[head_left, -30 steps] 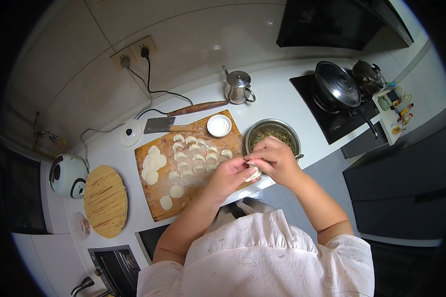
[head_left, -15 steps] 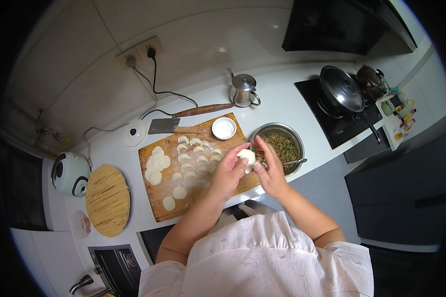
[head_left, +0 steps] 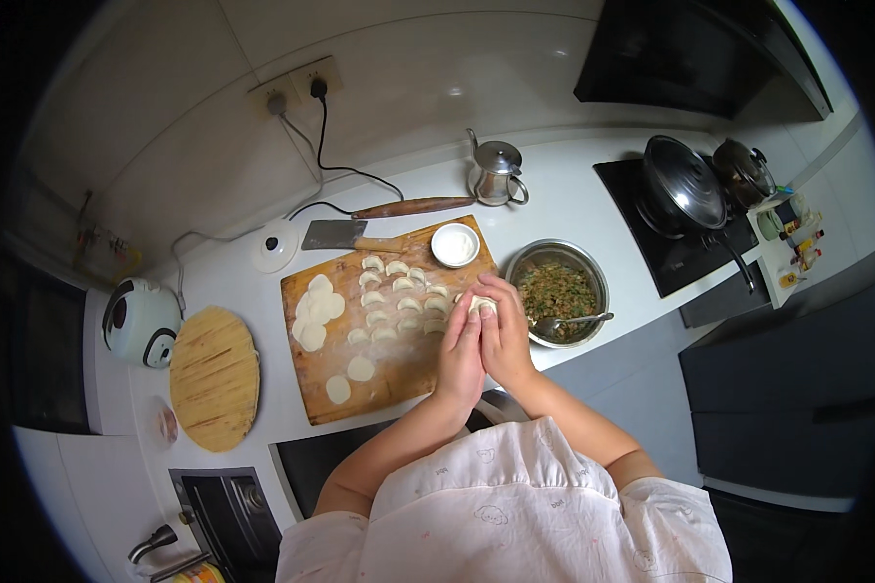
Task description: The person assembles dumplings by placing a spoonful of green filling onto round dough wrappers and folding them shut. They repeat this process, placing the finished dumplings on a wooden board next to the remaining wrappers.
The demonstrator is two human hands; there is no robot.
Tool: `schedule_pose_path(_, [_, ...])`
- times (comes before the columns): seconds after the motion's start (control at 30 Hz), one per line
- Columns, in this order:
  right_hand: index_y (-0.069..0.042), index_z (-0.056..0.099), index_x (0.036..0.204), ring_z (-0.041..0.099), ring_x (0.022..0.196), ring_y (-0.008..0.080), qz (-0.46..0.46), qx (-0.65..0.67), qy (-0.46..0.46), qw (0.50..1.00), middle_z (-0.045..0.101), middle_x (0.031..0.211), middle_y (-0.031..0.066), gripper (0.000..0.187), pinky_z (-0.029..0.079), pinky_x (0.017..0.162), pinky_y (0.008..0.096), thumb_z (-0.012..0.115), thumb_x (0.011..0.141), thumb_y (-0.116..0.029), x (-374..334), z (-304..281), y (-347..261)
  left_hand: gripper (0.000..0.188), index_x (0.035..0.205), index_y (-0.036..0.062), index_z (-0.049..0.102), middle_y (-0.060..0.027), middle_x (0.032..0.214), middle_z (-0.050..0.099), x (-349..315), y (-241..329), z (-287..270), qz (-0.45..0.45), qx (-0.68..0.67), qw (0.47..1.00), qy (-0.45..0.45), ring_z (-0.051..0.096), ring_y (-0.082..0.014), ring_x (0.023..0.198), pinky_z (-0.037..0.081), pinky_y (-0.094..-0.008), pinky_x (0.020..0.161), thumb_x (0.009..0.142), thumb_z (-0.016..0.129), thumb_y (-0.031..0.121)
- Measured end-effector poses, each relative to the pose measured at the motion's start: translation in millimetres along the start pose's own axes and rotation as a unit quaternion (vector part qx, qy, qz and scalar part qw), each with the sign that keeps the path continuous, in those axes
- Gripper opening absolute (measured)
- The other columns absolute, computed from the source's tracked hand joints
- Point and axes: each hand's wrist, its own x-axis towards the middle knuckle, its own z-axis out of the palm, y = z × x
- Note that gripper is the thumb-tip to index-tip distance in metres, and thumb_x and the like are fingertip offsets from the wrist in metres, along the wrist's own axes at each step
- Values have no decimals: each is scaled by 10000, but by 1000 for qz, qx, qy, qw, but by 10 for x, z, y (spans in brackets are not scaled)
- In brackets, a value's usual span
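Pressed together over the board's right end, my left hand (head_left: pixel 462 348) and my right hand (head_left: pixel 506 335) close round a pale dumpling (head_left: pixel 481 305). Both thumbs lie on top of it, and the fingers hide most of its dough. Several crescent dumplings (head_left: pixel 407 304) sit in rows on the floury wooden cutting board (head_left: pixel 399 374). Flat round dough wrappers (head_left: pixel 316 309) overlap at the board's left, and two single wrappers (head_left: pixel 361 368) lie nearer me. Just right of my hands stands a steel bowl (head_left: pixel 601 282) of chopped filling (head_left: pixel 558 291), with a spoon (head_left: pixel 578 321) resting in it.
A white bowl of flour (head_left: pixel 455 245) and a cleaver (head_left: pixel 345 236) sit at the board's far edge. Behind them are a rolling pin (head_left: pixel 413 207) and a steel pot with a spout (head_left: pixel 498 173). A lidded wok (head_left: pixel 685 180) stands on the cooktop; a round wooden board (head_left: pixel 214 379) lies left.
My hands have come together, from apart at the dumpling to pressed tightly around it. The whole view has shifted slightly, moving the counter a little rightward in the picture.
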Motion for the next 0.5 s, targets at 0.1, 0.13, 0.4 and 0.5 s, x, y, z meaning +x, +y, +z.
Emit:
schedule_pose_path(0.1, [-1, 521, 1029, 501, 1059, 321, 37, 0, 19, 999, 521, 1124, 181, 210, 382, 920, 373, 429, 840, -8, -44, 108, -48, 432, 1368, 14, 214, -115, 1370, 300, -15, -19, -156, 14, 8, 999, -42, 324, -175, 1253, 282, -291, 1033, 952, 291, 103])
schedule_pose_path(0.13, [-1, 528, 1018, 499, 1054, 327, 37, -1, 3, 999, 519, 1119, 184, 210, 383, 919, 376, 430, 833, 1, -59, 133, -45, 433, 1367, 20, 219, -107, 1366, 306, -15, -49, -196, 13, 18, 999, -22, 330, -168, 1246, 286, -286, 1028, 954, 306, 119])
schedule_pose_path(0.4, [9, 536, 973, 499, 996, 351, 77, -23, -72, 994, 502, 1079, 193, 176, 397, 870, 390, 457, 815, 8, -329, 383, 126, 336, 1268, 35, 362, -67, 1229, 434, -57, -340, -636, -1, 16, 999, 39, 415, -134, 1143, 338, -258, 965, 955, 363, 158])
schedule_pose_path(0.5, [31, 523, 1012, 492, 1006, 364, 118, -12, -81, 990, 511, 1069, 200, 238, 395, 879, 389, 537, 782, -29, -492, 540, 291, 308, 1241, 35, 390, -65, 1183, 453, -55, -364, -881, -26, -2, 997, 78, 451, -134, 1080, 363, -264, 933, 950, 358, 133])
